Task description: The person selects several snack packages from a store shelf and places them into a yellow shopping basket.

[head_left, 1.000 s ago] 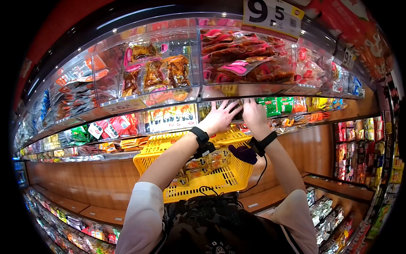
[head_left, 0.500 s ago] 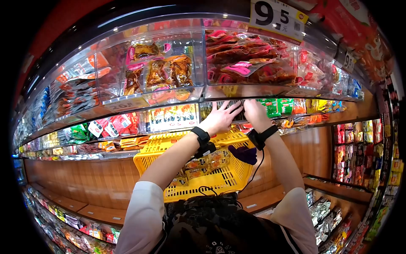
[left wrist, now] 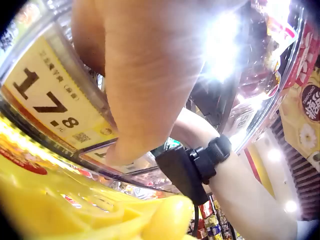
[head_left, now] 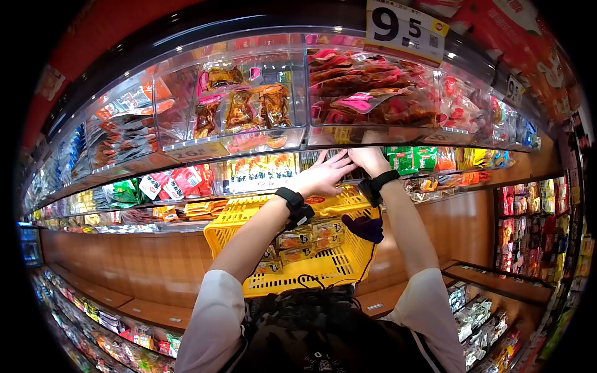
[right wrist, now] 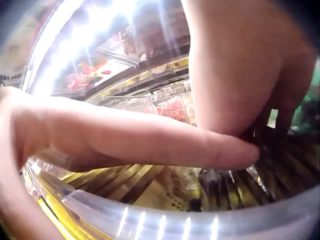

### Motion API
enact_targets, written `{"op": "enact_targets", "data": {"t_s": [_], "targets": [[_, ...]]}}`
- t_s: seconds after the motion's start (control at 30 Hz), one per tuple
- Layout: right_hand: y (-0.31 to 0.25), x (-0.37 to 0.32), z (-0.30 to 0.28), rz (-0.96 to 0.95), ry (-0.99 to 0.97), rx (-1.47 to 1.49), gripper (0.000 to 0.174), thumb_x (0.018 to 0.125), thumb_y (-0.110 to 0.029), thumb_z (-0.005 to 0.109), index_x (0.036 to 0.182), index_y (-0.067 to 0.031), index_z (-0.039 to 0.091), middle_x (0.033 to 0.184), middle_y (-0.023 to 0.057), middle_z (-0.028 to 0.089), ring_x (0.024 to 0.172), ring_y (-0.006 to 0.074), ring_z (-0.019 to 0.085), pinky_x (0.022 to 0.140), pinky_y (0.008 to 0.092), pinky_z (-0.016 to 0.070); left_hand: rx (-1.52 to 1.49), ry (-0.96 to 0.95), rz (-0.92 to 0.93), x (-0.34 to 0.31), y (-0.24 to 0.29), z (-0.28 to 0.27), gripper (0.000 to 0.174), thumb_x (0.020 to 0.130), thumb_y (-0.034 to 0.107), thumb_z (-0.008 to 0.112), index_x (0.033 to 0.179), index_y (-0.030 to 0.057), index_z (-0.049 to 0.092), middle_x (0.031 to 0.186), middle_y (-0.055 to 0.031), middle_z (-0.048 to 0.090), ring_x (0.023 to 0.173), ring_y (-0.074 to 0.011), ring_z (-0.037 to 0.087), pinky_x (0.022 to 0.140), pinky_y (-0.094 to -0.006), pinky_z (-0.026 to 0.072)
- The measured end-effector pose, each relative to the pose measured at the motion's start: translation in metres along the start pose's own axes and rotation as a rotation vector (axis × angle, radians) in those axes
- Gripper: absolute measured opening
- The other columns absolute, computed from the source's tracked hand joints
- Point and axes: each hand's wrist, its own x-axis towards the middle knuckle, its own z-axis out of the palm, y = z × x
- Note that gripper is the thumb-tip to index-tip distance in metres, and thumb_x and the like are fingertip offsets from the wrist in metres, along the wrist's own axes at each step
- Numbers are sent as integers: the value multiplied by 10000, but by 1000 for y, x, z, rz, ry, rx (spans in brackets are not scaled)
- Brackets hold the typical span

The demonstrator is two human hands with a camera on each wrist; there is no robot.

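Slim dark packets (right wrist: 235, 187) stand in a clear-fronted bin on the middle shelf. In the head view my left hand (head_left: 323, 177) is over the bin's front, fingers extended and spread; one of its fingers crosses the right wrist view above the packets. Beside it, my right hand (head_left: 368, 160) reaches in under the upper shelf. Its fingertips go down among the packets in the right wrist view, where their grip is hidden. Below both hands is a yellow basket (head_left: 255, 286) holding several clear-and-yellow packs (head_left: 295, 239).
Clear bins of bagged snacks (head_left: 373, 93) overhang the hands. A price card (left wrist: 55, 100) is on the shelf front. Green packets (head_left: 413, 160) lie to the right. A dark purple item (head_left: 365, 229) hangs at the basket's right edge, near a black cable.
My right hand has shifted slightly left, closer to my left hand, and its wrist has turned. The left hand has tilted, with its fingers pointing more to the right. The head view has shifted a little.
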Motion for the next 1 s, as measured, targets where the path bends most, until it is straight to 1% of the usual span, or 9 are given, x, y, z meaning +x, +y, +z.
{"op": "enact_targets", "data": {"t_s": [0.17,0.27,0.43,0.5,0.57,0.77,0.83,0.9,1.0], "targets": [[3,-3,-8,52,-187,-176,359,847,-182,647,1139,25,655,1118,323,653,1031,470,640,853,536,523,-172,71,122,-10,-7,-14,605,937,216,620,1497,90,431,1487,-197,489,1441,-362,383,1190,-502,293],[32,-1,25,-201,85,-200,214,864,-162,556,889,6,685,821,249,676,719,446,648,682,574,511,-304,88,-10,-41,21,-47,484,1017,242,551,1481,132,463,1341,-229,587,1189,-374,583,1032,-430,469],[-3,-13,-2,-387,407,-237,223,896,-174,540,977,-10,666,869,216,675,785,403,654,723,530,518,-376,194,-94,-108,67,-83,460,1001,216,577,1452,144,517,1324,-186,624,1213,-355,596,1032,-419,470],[8,2,10,-343,-56,-294,400,908,-269,575,1253,-71,616,1188,312,589,930,487,612,832,573,510,-455,195,-92,-129,86,-90,429,999,206,577,1413,97,549,1307,-187,629,1185,-352,609,1006,-415,482],[19,14,33,-280,95,-159,380,913,-281,570,1234,-87,631,1150,291,628,950,490,620,860,562,513,-383,279,-93,-155,93,-89,430,984,146,603,1408,94,555,1317,-161,633,1189,-339,612,1005,-415,483],[19,16,27,-124,73,-34,376,913,-302,580,1200,-65,637,1090,276,672,1030,438,643,890,511,521,-340,465,-308,-245,117,-90,401,936,-11,612,1331,61,615,1279,-132,672,1208,-306,625,1037,-384,466],[9,10,14,9,-36,255,350,921,-290,569,1167,-50,637,1067,276,670,1002,446,643,876,520,515,-337,560,-465,-276,120,-85,381,929,-28,609,1303,42,627,1242,-140,691,1181,-293,647,1019,-369,469],[2,-4,8,-359,108,-174,286,927,-252,595,1110,-35,630,1063,259,649,999,439,620,888,530,495,-251,619,-547,-303,119,-78,337,956,6,579,1290,7,623,1237,-148,694,1173,-284,651,1018,-357,468],[-37,-53,-25,-486,369,-26,216,950,-169,593,1088,-11,644,1014,232,660,955,414,627,854,482,508,-381,633,-718,-348,104,-46,344,978,58,560,1315,-2,595,1299,-170,647,1257,-303,590,1078,-372,432]]}}
